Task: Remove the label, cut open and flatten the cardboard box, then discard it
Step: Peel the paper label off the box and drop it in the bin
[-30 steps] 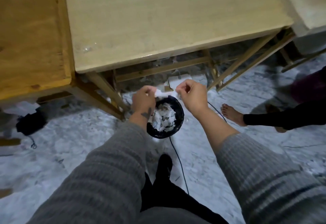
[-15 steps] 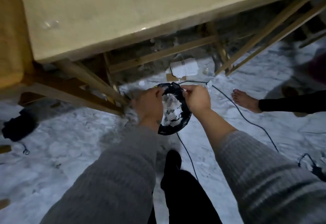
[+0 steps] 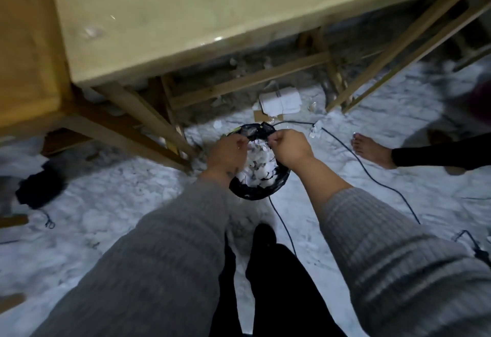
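On the marbled floor near the table (image 3: 186,17) legs, a black bin bag (image 3: 259,190) full of torn white paper sits between both hands. The left hand (image 3: 225,154) and right hand (image 3: 289,148) each have fingers curled, pinching the bag's far rim. Beyond it, under the table, lies the flattened cardboard box (image 3: 279,104). A black cable (image 3: 372,174) runs right.
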A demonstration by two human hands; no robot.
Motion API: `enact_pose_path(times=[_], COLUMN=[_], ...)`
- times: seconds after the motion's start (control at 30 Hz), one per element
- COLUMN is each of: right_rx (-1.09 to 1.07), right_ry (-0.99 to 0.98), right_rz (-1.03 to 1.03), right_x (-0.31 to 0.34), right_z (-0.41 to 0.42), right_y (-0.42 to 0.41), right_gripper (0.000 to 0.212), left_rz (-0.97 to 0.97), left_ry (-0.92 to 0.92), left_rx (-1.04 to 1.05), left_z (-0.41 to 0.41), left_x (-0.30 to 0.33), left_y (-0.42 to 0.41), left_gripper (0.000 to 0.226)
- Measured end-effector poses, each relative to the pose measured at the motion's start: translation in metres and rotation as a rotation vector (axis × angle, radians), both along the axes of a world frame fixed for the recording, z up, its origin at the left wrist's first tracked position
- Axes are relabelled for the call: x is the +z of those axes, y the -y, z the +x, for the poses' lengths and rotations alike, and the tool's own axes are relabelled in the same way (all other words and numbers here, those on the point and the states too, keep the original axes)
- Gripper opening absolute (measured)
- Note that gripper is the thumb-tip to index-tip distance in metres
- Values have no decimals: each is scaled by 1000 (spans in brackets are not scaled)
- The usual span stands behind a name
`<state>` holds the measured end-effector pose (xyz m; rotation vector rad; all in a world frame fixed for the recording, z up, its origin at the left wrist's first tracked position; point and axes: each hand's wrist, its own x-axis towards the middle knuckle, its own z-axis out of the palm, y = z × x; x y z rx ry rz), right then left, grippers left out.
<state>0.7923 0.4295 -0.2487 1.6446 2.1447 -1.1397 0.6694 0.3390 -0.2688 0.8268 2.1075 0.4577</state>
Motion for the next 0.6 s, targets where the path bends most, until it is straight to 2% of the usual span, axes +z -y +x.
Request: enact_pose_path(times=[0.17, 0.27, 0.37, 0.5, 0.6], right_rx=[217, 334, 456, 638, 689], right_ry=[37, 18, -2, 50, 6], right_rz=[26, 37, 98, 143, 229], right_x=[119, 173, 211, 252, 276], right_z=[-17, -36, -68, -122, -165], right_y=[1, 7, 21, 45, 65], right_gripper=[30, 26, 24, 30, 30], left_rz=[-12, -10, 49, 104, 133], left_ry=[-93, -195, -261, -263, -287], left_rx=[-44, -79, 3, 113, 216], left_z=[-16, -35, -58, -97, -137], left_x=[122, 178, 214, 251, 272], left_y=[18, 31, 52, 90, 119], left_gripper=[24, 26, 26, 23, 23])
